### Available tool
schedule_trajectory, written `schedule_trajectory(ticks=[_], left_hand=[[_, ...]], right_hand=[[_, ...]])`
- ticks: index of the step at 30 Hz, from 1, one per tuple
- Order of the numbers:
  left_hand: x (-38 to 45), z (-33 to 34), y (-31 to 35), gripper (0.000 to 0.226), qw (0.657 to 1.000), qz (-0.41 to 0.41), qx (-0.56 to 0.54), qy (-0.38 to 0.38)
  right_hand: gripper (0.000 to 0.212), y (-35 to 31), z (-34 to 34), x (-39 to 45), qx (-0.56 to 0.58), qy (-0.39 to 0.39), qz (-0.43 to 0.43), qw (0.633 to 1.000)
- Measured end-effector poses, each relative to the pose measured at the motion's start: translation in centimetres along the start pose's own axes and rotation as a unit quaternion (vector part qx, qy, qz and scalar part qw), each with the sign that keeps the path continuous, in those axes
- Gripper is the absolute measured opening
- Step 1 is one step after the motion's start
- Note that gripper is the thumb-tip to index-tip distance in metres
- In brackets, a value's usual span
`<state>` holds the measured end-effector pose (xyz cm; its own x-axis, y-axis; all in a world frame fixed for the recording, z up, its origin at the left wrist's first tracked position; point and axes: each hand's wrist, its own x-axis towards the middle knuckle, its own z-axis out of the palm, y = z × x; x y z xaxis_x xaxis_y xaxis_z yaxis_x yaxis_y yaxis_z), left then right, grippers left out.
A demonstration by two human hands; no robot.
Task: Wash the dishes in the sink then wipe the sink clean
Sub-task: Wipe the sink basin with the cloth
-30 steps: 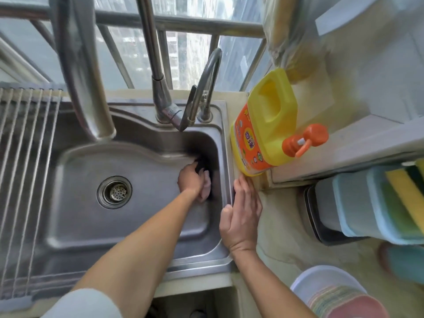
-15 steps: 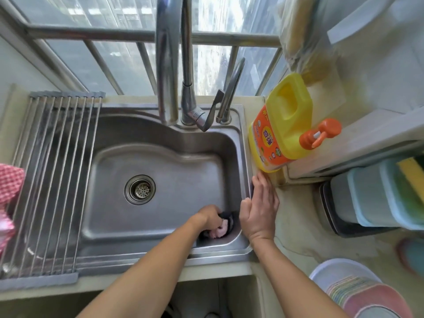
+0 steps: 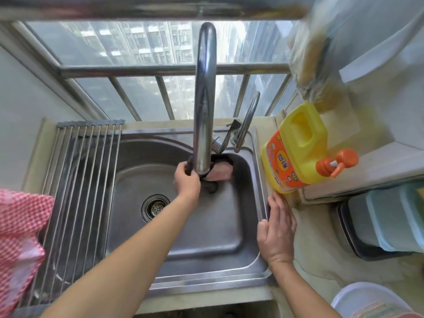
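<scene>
My left hand (image 3: 186,182) grips a pink and dark cloth (image 3: 218,174) and holds it against the back wall of the stainless steel sink (image 3: 206,239), just under the tall faucet spout (image 3: 204,99). The spout hides part of the cloth. My right hand (image 3: 276,232) rests flat, fingers straight, on the sink's right rim and the counter beside it. The basin holds no dishes; its drain strainer (image 3: 156,207) sits left of centre.
A roll-up wire drying rack (image 3: 75,191) covers the sink's left part, with a red checked cloth (image 3: 20,230) at its left edge. A yellow detergent jug with an orange pump (image 3: 300,152) stands right of the sink. Stacked containers (image 3: 385,223) and a white bowl (image 3: 367,299) sit further right.
My left hand moved the cloth from the sink's near right corner up to the back wall under the faucet. My right hand stayed on the right rim.
</scene>
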<state>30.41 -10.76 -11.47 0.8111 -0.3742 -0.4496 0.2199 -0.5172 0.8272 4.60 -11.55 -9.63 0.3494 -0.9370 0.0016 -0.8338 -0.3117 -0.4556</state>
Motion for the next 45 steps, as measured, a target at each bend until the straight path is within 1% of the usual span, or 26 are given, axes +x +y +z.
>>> schedule_trajectory(ticks=[1, 2, 3, 4, 6, 7, 10, 11, 12, 14, 15, 16, 19, 22, 25, 27, 29, 31, 33, 35, 36, 37, 39, 41, 43, 45], left_hand=[[0.0, 0.3, 1.2, 0.007, 0.997, -0.012, -0.047, 0.064], [0.1, 0.8, 1.9, 0.007, 0.989, -0.029, -0.098, 0.11], [0.0, 1.6, 2.5, 0.009, 0.977, -0.039, -0.157, 0.141], [-0.3, 2.4, 2.9, 0.012, 0.964, -0.049, -0.211, 0.153], [-1.5, 4.4, 3.2, 0.021, 0.952, -0.057, -0.271, 0.131], [-2.1, 5.3, 3.6, 0.023, 0.952, -0.063, -0.277, 0.111], [-2.8, 6.7, 4.3, 0.011, 0.959, -0.05, -0.256, 0.112], [-2.9, 7.0, 4.3, 0.013, 0.963, -0.04, -0.243, 0.11], [-3.3, 7.1, 4.3, 0.014, 0.97, -0.027, -0.226, 0.086], [-4.6, 7.9, 4.3, 0.01, 0.987, 0.008, -0.159, -0.017], [-5.4, 8.5, 4.4, 0.012, 0.989, 0.026, -0.125, -0.07], [-6.3, 9.0, 4.8, 0.016, 0.99, 0.04, -0.095, -0.096], [-7.9, 9.9, 5.1, 0.022, 0.993, 0.08, -0.038, -0.081], [-9.4, 8.7, 4.5, 0.026, 0.987, 0.075, -0.017, -0.14], [-10.4, 6.9, 3.4, 0.029, 0.973, 0.097, 0.03, -0.21], [-10.4, 5.4, 2.5, 0.032, 0.953, 0.109, 0.082, -0.27], [-10.6, 4.1, 1.3, 0.032, 0.92, 0.104, 0.153, -0.346], [-11.4, 3.0, 0.6, 0.031, 0.866, 0.12, 0.243, -0.42], [-12.6, 1.7, 0.2, 0.031, 0.813, 0.136, 0.316, -0.47], [-13.8, 0.3, 0.0, 0.037, 0.75, 0.155, 0.385, -0.515], [-14.3, -0.6, -0.1, 0.037, 0.732, 0.168, 0.404, -0.522], [-14.6, -1.9, -0.1, 0.037, 0.73, 0.174, 0.409, -0.52], [-14.9, -5.1, 0.5, 0.034, 0.749, 0.177, 0.407, -0.492], [-14.4, -9.4, 1.2, 0.031, 0.793, 0.174, 0.392, -0.433], [-13.5, -14.7, 2.0, 0.027, 0.849, 0.174, 0.368, -0.337], [-12.0, -19.8, 2.5, 0.025, 0.895, 0.176, 0.351, -0.214]], right_hand=[[0.063, 0.0, 0.0, 0.0, -0.001, 0.001, 0.0, 1.0], [0.064, 0.0, 0.0, 0.1, -0.003, 0.001, 0.001, 1.0], [0.064, -0.1, 0.0, 0.0, -0.005, 0.0, 0.0, 1.0], [0.064, -0.1, 0.0, 0.0, -0.007, -0.002, -0.001, 1.0], [0.065, 0.0, 0.0, 0.0, -0.011, -0.006, -0.002, 1.0], [0.066, 0.0, 0.0, 0.1, -0.013, -0.008, -0.002, 1.0], [0.067, 0.1, 0.0, 0.1, -0.012, -0.01, -0.006, 1.0], [0.067, 0.1, -0.1, 0.1, -0.011, -0.011, -0.007, 1.0], [0.068, 0.1, -0.1, 0.0, -0.012, -0.011, -0.006, 1.0], [0.069, 0.0, -0.1, -0.1, -0.017, -0.015, -0.003, 1.0], [0.07, 0.1, -0.1, 0.0, -0.017, -0.016, -0.003, 1.0], [0.071, 0.1, -0.1, 0.0, -0.017, -0.017, -0.005, 1.0], [0.071, 0.2, -0.1, 0.2, -0.019, -0.022, -0.007, 1.0], [0.07, 0.2, -0.1, 0.0, -0.018, -0.025, -0.007, 0.999], [0.067, 0.1, -0.3, 0.2, -0.007, -0.021, -0.008, 1.0], [0.066, 0.2, -0.3, 0.2, 0.008, -0.015, -0.006, 1.0], [0.066, 0.3, -0.3, 0.0, 0.028, -0.008, -0.003, 1.0], [0.067, 0.6, -0.6, -0.2, 0.058, -0.001, -0.003, 0.998], [0.066, 0.9, -0.6, -0.2, 0.089, 0.007, -0.003, 0.996], [0.065, 1.2, -0.6, -0.1, 0.107, 0.008, 0.009, 0.994], [0.065, 1.2, -0.6, 0.0, 0.105, 0.0, 0.018, 0.994], [0.065, 1.1, -0.6, 0.1, 0.094, -0.008, 0.025, 0.995], [0.064, 0.6, -0.7, 0.1, 0.068, -0.008, 0.04, 0.997], [0.063, -0.2, -0.6, 0.1, 0.044, 0.007, 0.063, 0.997], [0.059, -1.5, -0.4, 0.1, 0.013, 0.009, 0.087, 0.996], [0.054, -3.4, -0.3, -0.3, -0.021, 0.003, 0.107, 0.994]])
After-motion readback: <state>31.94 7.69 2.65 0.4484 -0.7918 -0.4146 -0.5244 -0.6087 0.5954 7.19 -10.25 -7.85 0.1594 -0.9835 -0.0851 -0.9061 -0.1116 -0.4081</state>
